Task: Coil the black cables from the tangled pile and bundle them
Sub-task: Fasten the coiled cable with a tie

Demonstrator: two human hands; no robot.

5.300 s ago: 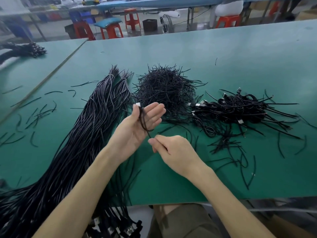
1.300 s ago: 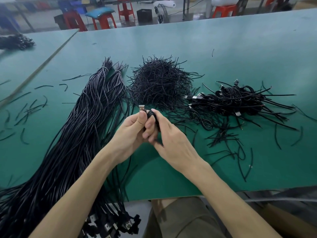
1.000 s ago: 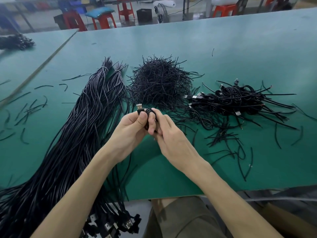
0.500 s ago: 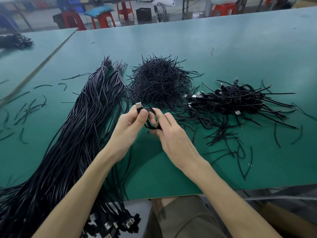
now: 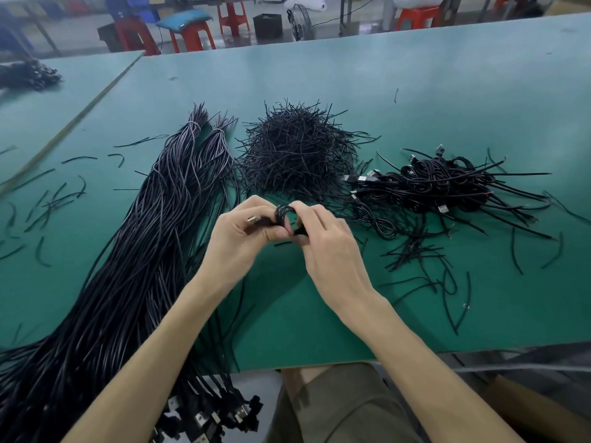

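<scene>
A small coiled black cable (image 5: pixel 282 214) with a silver USB plug is held between both hands above the green table (image 5: pixel 415 91). My left hand (image 5: pixel 238 233) grips the coil, its plug sticking out near the thumb. My right hand (image 5: pixel 323 238) pinches the coil's right side with curled fingers. A long bundle of straight black cables (image 5: pixel 134 257) lies to the left, running off the table's front edge. A heap of short black ties (image 5: pixel 297 155) sits just beyond my hands. To the right lies a pile of coiled cables (image 5: pixel 441 183).
Loose short black ties (image 5: pixel 425 260) are scattered at the right and also at the far left (image 5: pixel 48 199). A second table (image 5: pixel 48 100) adjoins on the left with another dark cable heap (image 5: pixel 28 75). Red stools (image 5: pixel 192 36) and a fan stand behind.
The cable went from a loose loop in my left hand to a tight coil. Both hands have closed together around it, and the plug now points left.
</scene>
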